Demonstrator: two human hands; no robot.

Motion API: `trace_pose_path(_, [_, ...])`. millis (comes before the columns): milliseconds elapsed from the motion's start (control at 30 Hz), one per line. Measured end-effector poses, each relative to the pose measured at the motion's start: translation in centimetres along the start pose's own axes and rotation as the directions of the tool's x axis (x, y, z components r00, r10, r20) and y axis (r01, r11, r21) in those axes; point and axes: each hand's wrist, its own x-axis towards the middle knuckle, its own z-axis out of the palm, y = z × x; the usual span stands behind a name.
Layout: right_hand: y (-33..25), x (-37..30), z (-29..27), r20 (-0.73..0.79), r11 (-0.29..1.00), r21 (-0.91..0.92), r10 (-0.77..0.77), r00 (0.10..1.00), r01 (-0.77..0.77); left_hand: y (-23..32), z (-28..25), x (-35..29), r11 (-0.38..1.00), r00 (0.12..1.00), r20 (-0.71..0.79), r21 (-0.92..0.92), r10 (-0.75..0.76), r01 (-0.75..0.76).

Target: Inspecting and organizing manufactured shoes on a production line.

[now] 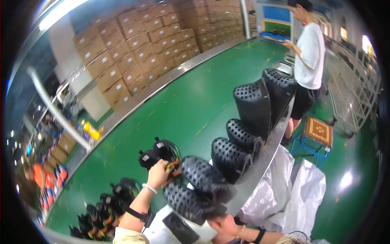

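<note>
Lighting is bright and even across the scene, with a long ceiling lamp (61, 14) glaring white at the upper left. The green floor (183, 105) shows soft pale reflections, one patch near the lower right. Windows (367, 44) at the far right are blown out. Shadows are faint and short. Fisheye distortion bends the stacked boxes (138, 44) and the metal rail toward the rim, which is ringed in black. Slight motion blur softens the whole frame; detail at the left edge is smeared.
</note>
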Motion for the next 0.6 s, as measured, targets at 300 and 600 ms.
trace_pose_path(300, [-1.0, -1.0, 2.1, 0.072, 0.964, 0.099, 0.238, 0.968, -0.245, 6.4, -13.3, -16.4, 0.386, 0.978, -0.205, -0.906, -0.046, -0.171])
trace_pose_path(600, [-0.9, -1.4, 4.4, -0.129, 0.899, 0.207, 0.415, 0.9, -0.385, 15.4, -24.4, -37.6, -0.755, 0.544, -0.791, -0.532, 0.281, -0.383])
